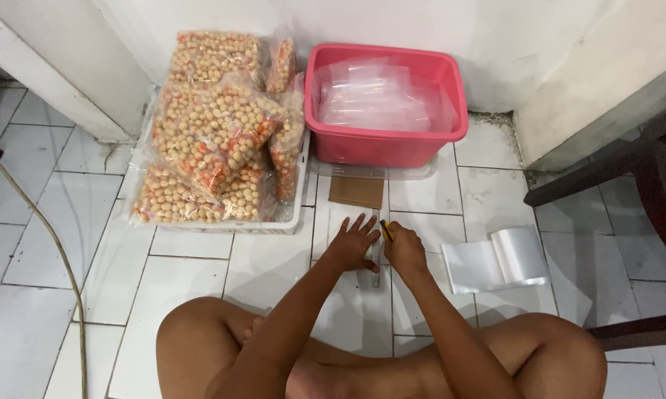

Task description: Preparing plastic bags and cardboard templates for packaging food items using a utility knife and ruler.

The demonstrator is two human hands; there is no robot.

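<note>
left hand (351, 242) fingers spread flat, pinning clear bag (364, 251) | right hand (403, 247) pinching yellow-handled tool (385, 230) | risk: bag could slip on smooth floor tile (192, 273), so tool wanders

both hands (377, 247) press a clear plastic bag (366, 255) flat on the tiled floor (192, 273).

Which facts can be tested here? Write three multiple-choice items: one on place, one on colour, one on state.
1. Where do the snack bags lie?
A. in the white tray
B. in the tub
C. on a chair

2. What colour is the tub?
A. blue
B. pink
C. green

3. How is the left hand?
A. fisted
B. raised
C. flat, fingers spread

Key: 1 A, the bags are piled in the tray left of the tub. 2 B, its walls are pink. 3 C, it presses down beside the right hand.
</note>
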